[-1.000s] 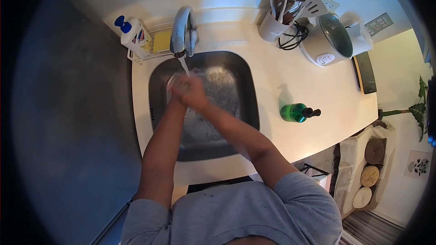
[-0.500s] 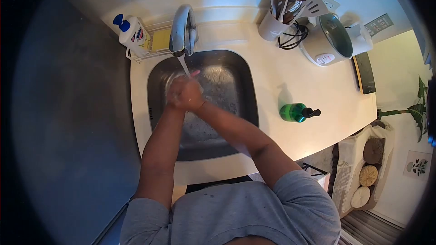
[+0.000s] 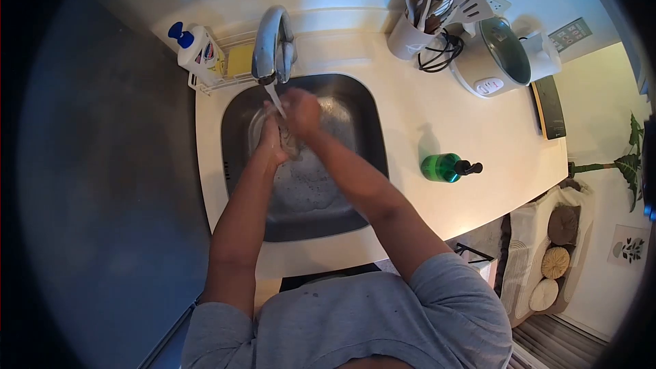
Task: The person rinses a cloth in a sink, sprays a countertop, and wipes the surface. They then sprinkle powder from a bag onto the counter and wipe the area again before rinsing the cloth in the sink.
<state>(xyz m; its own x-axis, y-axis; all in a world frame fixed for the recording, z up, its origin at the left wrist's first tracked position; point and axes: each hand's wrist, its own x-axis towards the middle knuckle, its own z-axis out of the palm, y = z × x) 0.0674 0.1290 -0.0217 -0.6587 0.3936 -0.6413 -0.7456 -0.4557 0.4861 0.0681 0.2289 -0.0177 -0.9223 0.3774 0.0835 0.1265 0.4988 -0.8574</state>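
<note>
Both of my hands are in the metal sink [image 3: 321, 215], under the stream of water [image 3: 275, 98] from the chrome faucet [image 3: 270, 44]. My left hand [image 3: 272, 138] is wet, with its fingers stretched out toward the faucet and its palm turned to the right. Close on its right is my right hand [image 3: 302, 115], curled and smeared by motion, its fingertips partly hidden. Between and just below the hands is a pale, glassy patch, which looks like running water; I cannot make out any object there. Suds lie on the sink bottom.
A green pump bottle [image 3: 443, 167] stands on the counter [image 3: 410, 212] right of the sink. Behind the sink are a white pump bottle [image 3: 199, 51] and a yellow sponge [image 3: 240, 60] in a rack. A utensil holder [image 3: 408, 39] and a rice cooker [image 3: 488, 61] stand at the back right.
My hands were clasped together below the water stream. They have come apart; the right hand has moved up and to the right, and the left hand's fingers have straightened.
</note>
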